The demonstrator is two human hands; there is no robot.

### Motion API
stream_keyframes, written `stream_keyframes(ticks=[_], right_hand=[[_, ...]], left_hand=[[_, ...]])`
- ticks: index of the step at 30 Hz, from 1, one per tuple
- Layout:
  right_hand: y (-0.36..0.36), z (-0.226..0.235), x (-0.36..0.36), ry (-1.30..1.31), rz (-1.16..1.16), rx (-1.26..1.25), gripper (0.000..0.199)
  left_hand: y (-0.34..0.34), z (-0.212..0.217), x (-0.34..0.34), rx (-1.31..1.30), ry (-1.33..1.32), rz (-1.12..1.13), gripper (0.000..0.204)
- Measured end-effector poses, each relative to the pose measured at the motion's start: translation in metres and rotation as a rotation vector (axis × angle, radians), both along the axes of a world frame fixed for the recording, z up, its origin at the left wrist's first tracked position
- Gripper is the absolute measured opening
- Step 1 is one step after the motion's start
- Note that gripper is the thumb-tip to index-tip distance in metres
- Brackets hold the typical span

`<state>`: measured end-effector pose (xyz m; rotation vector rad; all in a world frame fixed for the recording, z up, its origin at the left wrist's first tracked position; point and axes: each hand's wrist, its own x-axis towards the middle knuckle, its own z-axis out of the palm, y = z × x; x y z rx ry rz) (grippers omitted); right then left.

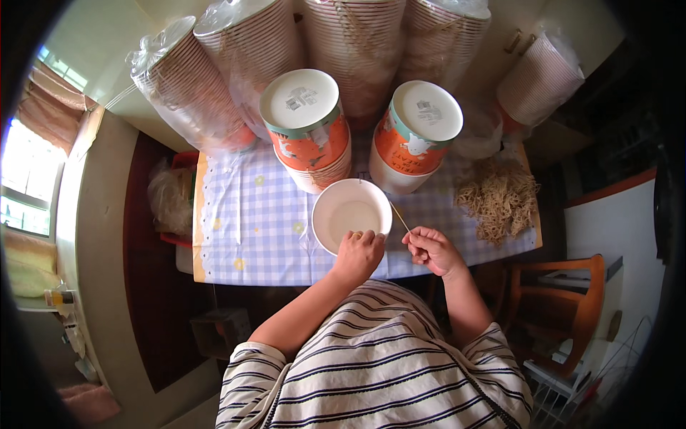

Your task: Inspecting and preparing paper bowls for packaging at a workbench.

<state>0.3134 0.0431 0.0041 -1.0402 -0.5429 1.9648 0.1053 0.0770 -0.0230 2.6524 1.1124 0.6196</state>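
A white paper bucket (355, 206) rests on the table's near half with its open mouth toward me. My left hand (359, 254) is closed over its near rim, fingers curled inside the edge. To the right of the bucket, my right hand (433, 250) pinches a thin tan cord (400, 218). The cord runs up and left to the bucket's right side; whether it passes through the wall I cannot tell. Just beyond stand two short stacks of upside-down orange and green printed buckets, the left stack (309, 143) and the right stack (414, 140).
A heap of tan cords (500, 199) lies at the table's right side. Tall plastic-wrapped bucket stacks (354, 57) line the back, with another wrapped stack (539, 82) at the far right. A blue checked tablecloth (279, 247) covers the table. A wooden chair (593, 307) stands at the right.
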Motion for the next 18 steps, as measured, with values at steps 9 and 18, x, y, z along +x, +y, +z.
stream_keyframes(ticks=[9, 18], right_hand=[[-0.016, -0.056, 0.001, 0.381, -0.387, -0.259, 0.017], [-0.016, -0.025, -0.037, 0.607, -0.394, -0.203, 0.018]], left_hand=[[-0.011, 0.023, -0.021, -0.083, -0.492, -0.174, 0.031], [-0.034, 0.020, -0.016, -1.438, -0.737, -0.070, 0.047]])
